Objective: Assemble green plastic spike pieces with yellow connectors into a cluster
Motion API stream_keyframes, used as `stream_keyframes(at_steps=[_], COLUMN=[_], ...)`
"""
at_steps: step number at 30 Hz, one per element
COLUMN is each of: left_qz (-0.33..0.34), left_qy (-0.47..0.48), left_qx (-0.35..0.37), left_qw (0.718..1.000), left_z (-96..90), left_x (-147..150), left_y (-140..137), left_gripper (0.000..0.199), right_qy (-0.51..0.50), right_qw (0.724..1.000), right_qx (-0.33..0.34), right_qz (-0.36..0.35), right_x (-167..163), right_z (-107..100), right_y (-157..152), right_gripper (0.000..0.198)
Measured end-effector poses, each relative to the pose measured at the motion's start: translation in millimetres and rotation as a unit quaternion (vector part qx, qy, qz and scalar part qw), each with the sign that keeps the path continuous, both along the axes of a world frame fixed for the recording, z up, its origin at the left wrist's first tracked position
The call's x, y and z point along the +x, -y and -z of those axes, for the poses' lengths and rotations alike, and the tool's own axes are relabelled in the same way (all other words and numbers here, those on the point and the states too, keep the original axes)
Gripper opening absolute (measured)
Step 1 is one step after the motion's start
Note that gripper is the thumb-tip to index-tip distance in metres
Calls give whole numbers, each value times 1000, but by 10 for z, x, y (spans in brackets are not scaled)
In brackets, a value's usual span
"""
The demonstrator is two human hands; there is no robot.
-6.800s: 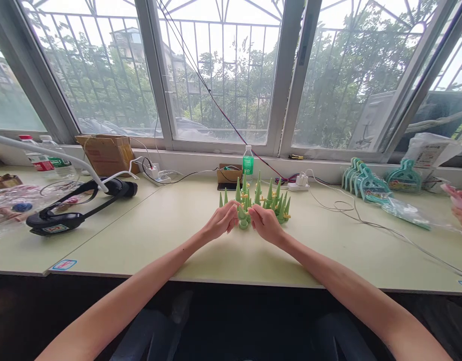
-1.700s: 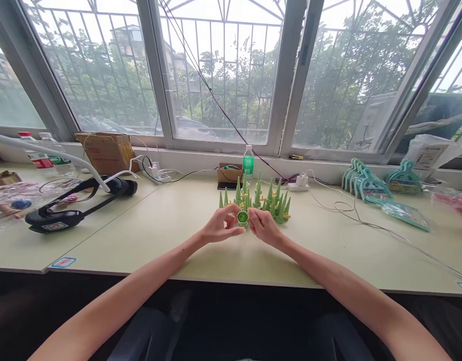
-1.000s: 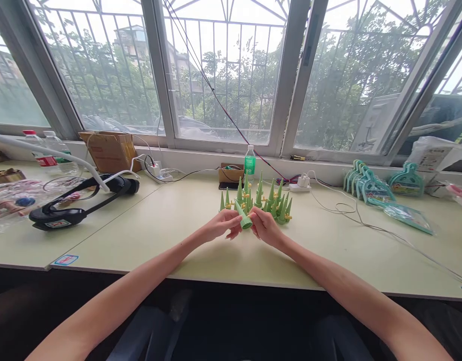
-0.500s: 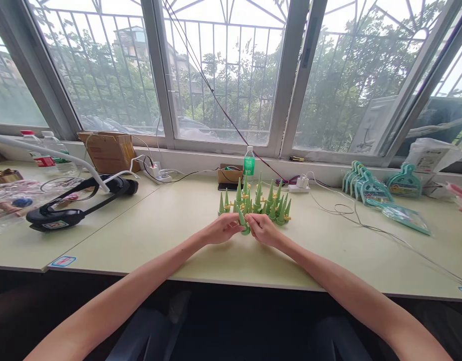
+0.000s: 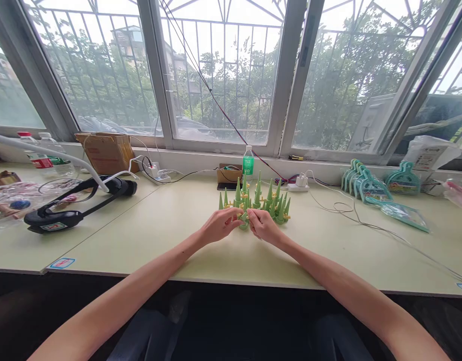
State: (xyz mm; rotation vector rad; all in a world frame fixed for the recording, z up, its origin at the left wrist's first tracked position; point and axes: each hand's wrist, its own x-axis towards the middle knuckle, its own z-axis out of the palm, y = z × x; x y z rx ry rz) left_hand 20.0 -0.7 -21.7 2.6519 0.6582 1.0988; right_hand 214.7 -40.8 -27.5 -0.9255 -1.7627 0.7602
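At the middle of the pale green bench (image 5: pixel 201 250), just short of a cluster of upright green cones (image 5: pixel 268 198), the left hand (image 5: pixel 218 228) and right hand (image 5: pixel 264 225) meet around one small green cone piece (image 5: pixel 243 219). Both grips are closed on it with pinched fingertips, the left from its left side, the right from its right. The piece is light green plastic with a round, wider base toward the bench and a narrowing tip; a yellow bit shows beside it, too small to make out. Bare bench lies open on both sides of the hands and toward the near edge. A black headset (image 5: pixel 71 203) lies well apart to the left, and teal packaged items (image 5: pixel 366 185) to the right. A green-labelled bottle (image 5: pixel 248 163) stands behind the cones; its writing is unreadable.
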Motion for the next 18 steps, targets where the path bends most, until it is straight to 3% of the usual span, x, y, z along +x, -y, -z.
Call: stream_keyframes(at_steps=[8,11,14,18], left_qz=[-16,34,108,124], left_qy=[105,98,59,75], left_qx=[-159,-247,-349,-400], left_qw=[981,963,929,905], left_z=[-55,-101,-160,-198], left_x=[57,64,67,63], left_y=[46,71,110,142], left_gripper=[42,56,57,53], right_qy=[-20,3,27,26], right_qw=[997,995,993,995], right_qx=[68,91,109,99], right_qz=[39,45,31,12], right_x=[27,49,55,50], right_z=[-42,-38,-31,-10], right_y=[30,25,26,24], right_gripper=[49,49,48,47])
